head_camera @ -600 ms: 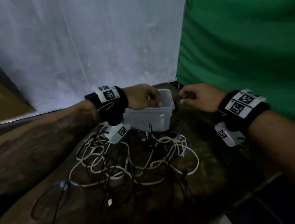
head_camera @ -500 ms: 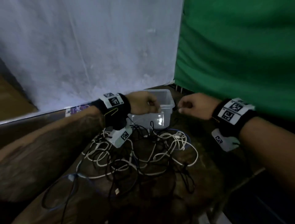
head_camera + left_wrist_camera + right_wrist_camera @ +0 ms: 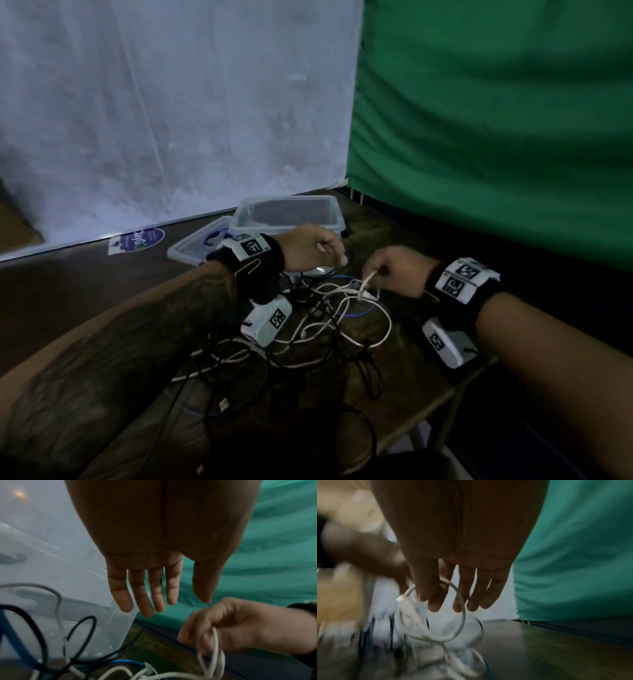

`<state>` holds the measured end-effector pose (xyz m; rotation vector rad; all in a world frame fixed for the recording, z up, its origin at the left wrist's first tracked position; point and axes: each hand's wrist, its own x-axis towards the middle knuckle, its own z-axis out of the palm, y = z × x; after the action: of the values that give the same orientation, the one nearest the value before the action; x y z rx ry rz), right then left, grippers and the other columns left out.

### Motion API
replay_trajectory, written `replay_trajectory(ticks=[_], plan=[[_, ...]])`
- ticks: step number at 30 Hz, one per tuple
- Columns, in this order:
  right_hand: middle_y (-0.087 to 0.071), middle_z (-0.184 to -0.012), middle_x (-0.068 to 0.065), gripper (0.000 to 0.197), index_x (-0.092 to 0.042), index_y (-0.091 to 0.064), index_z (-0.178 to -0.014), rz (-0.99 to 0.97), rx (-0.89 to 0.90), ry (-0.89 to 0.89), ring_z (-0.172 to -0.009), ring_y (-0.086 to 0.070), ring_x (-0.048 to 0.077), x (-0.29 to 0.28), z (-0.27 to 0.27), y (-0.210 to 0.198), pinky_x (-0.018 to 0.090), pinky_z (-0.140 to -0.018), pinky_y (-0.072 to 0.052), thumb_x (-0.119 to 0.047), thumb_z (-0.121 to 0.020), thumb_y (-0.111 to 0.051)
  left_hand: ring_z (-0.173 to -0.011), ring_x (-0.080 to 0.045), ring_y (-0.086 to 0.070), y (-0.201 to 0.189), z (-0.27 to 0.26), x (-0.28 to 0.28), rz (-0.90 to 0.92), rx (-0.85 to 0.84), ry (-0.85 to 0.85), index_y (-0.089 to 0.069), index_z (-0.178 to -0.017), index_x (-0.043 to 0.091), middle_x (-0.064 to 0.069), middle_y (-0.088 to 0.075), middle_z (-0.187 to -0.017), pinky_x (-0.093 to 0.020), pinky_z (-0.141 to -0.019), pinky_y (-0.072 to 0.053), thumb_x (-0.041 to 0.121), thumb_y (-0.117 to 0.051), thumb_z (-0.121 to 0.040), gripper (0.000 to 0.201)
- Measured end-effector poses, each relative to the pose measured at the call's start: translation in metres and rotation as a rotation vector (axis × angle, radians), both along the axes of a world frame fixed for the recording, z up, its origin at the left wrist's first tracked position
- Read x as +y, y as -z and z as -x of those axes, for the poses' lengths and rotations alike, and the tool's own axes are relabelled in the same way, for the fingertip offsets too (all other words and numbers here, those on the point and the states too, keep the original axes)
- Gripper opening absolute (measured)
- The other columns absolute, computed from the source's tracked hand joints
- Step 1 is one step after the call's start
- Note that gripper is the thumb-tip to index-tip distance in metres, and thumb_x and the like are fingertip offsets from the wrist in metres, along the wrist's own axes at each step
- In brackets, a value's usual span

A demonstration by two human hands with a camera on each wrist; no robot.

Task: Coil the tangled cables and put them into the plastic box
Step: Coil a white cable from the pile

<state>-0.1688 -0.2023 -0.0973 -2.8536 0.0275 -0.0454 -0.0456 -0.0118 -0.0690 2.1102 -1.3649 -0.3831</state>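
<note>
Right hand [image 3: 397, 270] pinches white cable [image 3: 368, 284] — left hand [image 3: 308, 250] empty.

Plastic box [image 3: 286, 219]: clear, glossy, smooth. Cables [image 3: 346, 305]: smooth rubbery sheath, white/black/blue. Counter [image 3: 404, 346]: dark wood-look, slight sheen. Backdrops: green cloth [image 3: 496, 120], matt; white sheet [image 3: 171, 102], creased.

Left hand [image 3: 154, 550] open with straight fingers, right hand [image 3: 399, 270] pinching.

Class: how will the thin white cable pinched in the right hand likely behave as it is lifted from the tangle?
The thin white cable droops in a loop from the right hand, so probably floppy and light. It runs into the tangled cables, so it may snag.
</note>
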Motion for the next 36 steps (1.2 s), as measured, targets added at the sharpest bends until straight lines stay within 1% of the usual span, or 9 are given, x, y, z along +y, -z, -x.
replay_trajectory(ticks=[5, 9, 14, 18, 21, 24, 27, 30, 36], plan=[[-0.069, -0.066, 0.002, 0.034, -0.013, -0.073, -0.073, -0.282, -0.207, 0.006, -0.063, -0.057, 0.009, 0.007, 0.018, -0.054, 0.031, -0.067, -0.046, -0.035, -0.096, -0.062, -0.114, -0.010, -0.060, 0.008, 0.012, -0.021, 0.069, 0.332, 0.125, -0.056, -0.128, 0.019, 0.005, -0.066, -0.120, -0.024, -0.100, -0.046, 0.022, -0.081, -0.077, 0.057], [-0.072, -0.075, 0.006, 0.040, -0.014, -0.072, -0.077, -0.552, -0.297, -0.013, -0.071, -0.064, 0.012, 0.014, 0.023, -0.082, 0.030, -0.079, -0.047, -0.030, -0.104, -0.047, -0.102, 0.001, -0.061, 0.021, 0.027, -0.037, -0.015, 0.236, 0.161, -0.063, -0.123, 0.017, 0.010, -0.067, -0.112, -0.014, -0.092, -0.045, 0.023, -0.072, -0.086, 0.038], [-0.075, -0.081, 0.004, 0.026, -0.015, -0.066, -0.091, -0.941, -0.575, 0.224, -0.075, -0.071, 0.018, -0.003, 0.030, -0.119, 0.027, -0.065, -0.055, -0.021, -0.103, -0.043, -0.076, -0.017, -0.069, 0.052, 0.019, -0.032, 0.080, 0.340, 0.073, -0.071, -0.092, 0.002, -0.005, -0.073, -0.080, -0.031, -0.083, -0.056, 0.004, -0.064, -0.090, 0.007], [-0.072, -0.082, 0.004, 0.027, -0.019, -0.069, -0.086, -0.925, -0.733, 0.385, -0.072, -0.069, 0.016, -0.028, 0.032, -0.131, 0.031, -0.067, -0.057, -0.011, -0.092, -0.044, -0.068, -0.013, -0.067, 0.054, 0.007, -0.006, 0.147, 0.330, 0.012, -0.074, -0.084, 0.009, -0.004, -0.072, -0.069, -0.025, -0.077, -0.053, 0.014, -0.068, -0.090, 0.010], [-0.057, -0.066, 0.006, 0.036, -0.019, -0.075, -0.075, -0.835, -0.760, 0.419, -0.051, -0.050, 0.013, -0.026, 0.030, -0.127, 0.026, -0.052, -0.049, -0.006, -0.080, -0.042, -0.044, -0.002, -0.047, 0.044, 0.008, 0.000, 0.174, 0.324, -0.069, -0.069, -0.090, 0.006, 0.011, -0.052, -0.044, -0.014, -0.051, -0.040, 0.028, -0.052, -0.099, 0.029], [-0.048, -0.050, -0.014, 0.037, -0.019, -0.077, -0.077, -0.669, -0.670, 0.389, -0.052, -0.044, 0.008, -0.007, 0.022, -0.119, 0.027, -0.057, -0.041, -0.023, -0.093, -0.044, -0.038, -0.004, -0.036, 0.031, 0.007, -0.005, 0.299, 0.447, -0.069, -0.058, -0.089, 0.001, 0.009, -0.040, -0.041, -0.016, -0.044, -0.031, 0.013, -0.033, -0.105, 0.032], [-0.067, -0.094, -0.005, 0.050, -0.024, -0.077, -0.096, -0.081, -0.571, 0.308, -0.094, -0.060, 0.018, 0.011, 0.010, -0.103, 0.037, -0.087, -0.048, -0.063, -0.092, -0.046, -0.040, -0.005, -0.030, 0.022, 0.006, -0.009, 0.341, 0.479, -0.051, -0.056, -0.084, 0.004, 0.005, -0.035, -0.048, -0.017, -0.043, -0.025, 0.006, -0.030, -0.104, 0.033], [-0.067, -0.121, 0.001, 0.048, -0.025, -0.067, -0.122, 0.014, -0.378, 0.086, -0.113, -0.061, 0.018, 0.031, -0.006, -0.083, 0.040, -0.102, -0.047, -0.059, -0.092, -0.054, -0.042, -0.004, -0.030, 0.011, 0.007, -0.005, 0.367, 0.460, -0.014, -0.055, -0.089, -0.001, 0.003, -0.035, -0.052, -0.024, -0.049, -0.026, 0.008, -0.035, -0.104, 0.027], [-0.061, -0.076, -0.001, 0.026, -0.009, -0.064, -0.085, -0.106, -0.362, 0.003, -0.068, -0.053, 0.008, 0.047, -0.028, -0.071, 0.029, -0.068, -0.045, -0.032, -0.096, -0.063, -0.046, -0.005, -0.036, 0.010, -0.002, 0.015, 0.391, 0.427, 0.006, -0.062, -0.092, 0.007, 0.006, -0.041, -0.055, -0.023, -0.054, -0.035, 0.013, -0.043, -0.103, 0.023]])
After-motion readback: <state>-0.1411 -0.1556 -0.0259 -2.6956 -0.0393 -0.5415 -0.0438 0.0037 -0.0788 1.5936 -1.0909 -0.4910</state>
